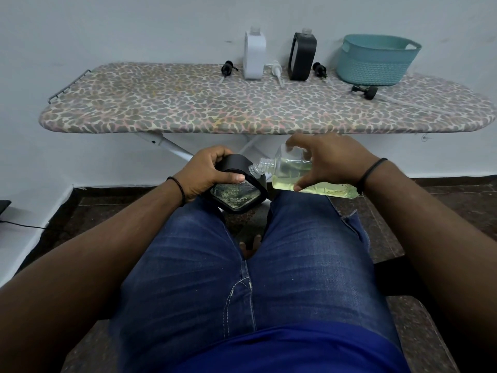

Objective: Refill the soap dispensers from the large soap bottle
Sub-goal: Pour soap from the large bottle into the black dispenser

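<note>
Pale yellow-green soap fills the clear large soap bottle (309, 175) in the right hand (330, 160). Just beside it, the left hand (207, 170) holds a black dispenser (236, 187). Beyond both grips: a leopard-print ironing board (188, 103), a white dispenser (254, 55), another black dispenser (301, 56) and a teal basket (375, 63). Below, blue jeans (209, 265).

An ironing board (188, 103) stands against the wall. Along its back edge, left to right: a pump head (228, 68), an upright dispenser (254, 56), a second pump head (277, 72), another upright dispenser (301, 56), a third pump head (320, 69), a basket (376, 60). A fourth pump head (364, 90) lies just before the basket. Nearer, above the knees, the left hand (207, 170) holds a dispenser (239, 189), left of the large soap bottle (295, 170) in the right hand (330, 160).
</note>
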